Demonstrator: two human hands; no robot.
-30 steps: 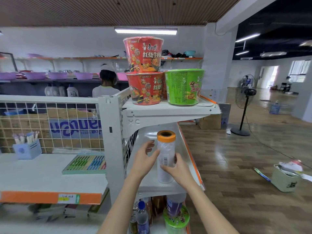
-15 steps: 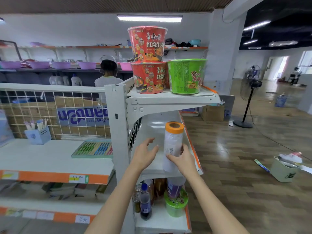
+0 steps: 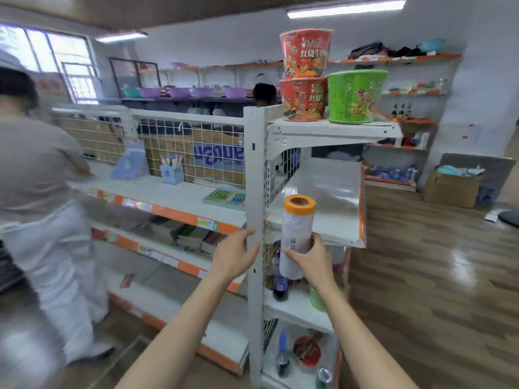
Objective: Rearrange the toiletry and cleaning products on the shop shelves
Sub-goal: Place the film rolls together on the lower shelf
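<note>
Gripping the orange-capped white plastic-film roll [image 3: 296, 234] low, clear of the white metal shelf [image 3: 323, 192], right hand [image 3: 310, 258] suggests light, slippery, crushable stock; left hand [image 3: 234, 255] hangs loosely spread, holding nothing.

The middle shelf [image 3: 323, 189] lies bare across its whole top, open at the front and right. The upright post [image 3: 254, 220] and wire mesh [image 3: 280, 169] wall off its left side. Overhead, the top shelf [image 3: 334, 130] with its noodle cups [image 3: 331, 91] caps the gap. Bottles [image 3: 279, 284] crowd the shelf beneath.
</note>
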